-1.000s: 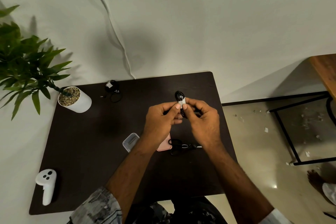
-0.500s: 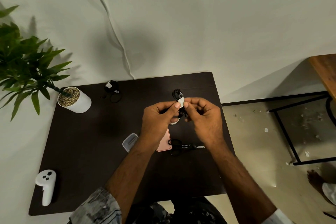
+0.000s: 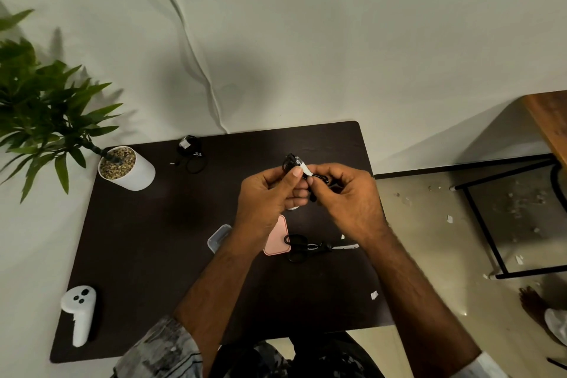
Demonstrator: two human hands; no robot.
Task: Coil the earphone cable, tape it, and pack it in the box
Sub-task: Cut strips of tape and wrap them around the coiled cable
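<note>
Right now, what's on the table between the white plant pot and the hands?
In the head view, another black cable bundle with a white tape tag lies between the white pot and the hands, toward the table's far edge. Otherwise, bare dark table.

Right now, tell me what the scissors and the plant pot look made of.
Scissors: black handles, probably matte plastic; pale blades, likely metal, too small to confirm. Plant pot: smooth white cylinder, ceramic or plastic, uncertain which; pebbles on top.

Scissors (image 3: 310,247) and pink box (image 3: 276,239) crowd below hands; table's (image 3: 147,254) left-centre lies open.
</note>
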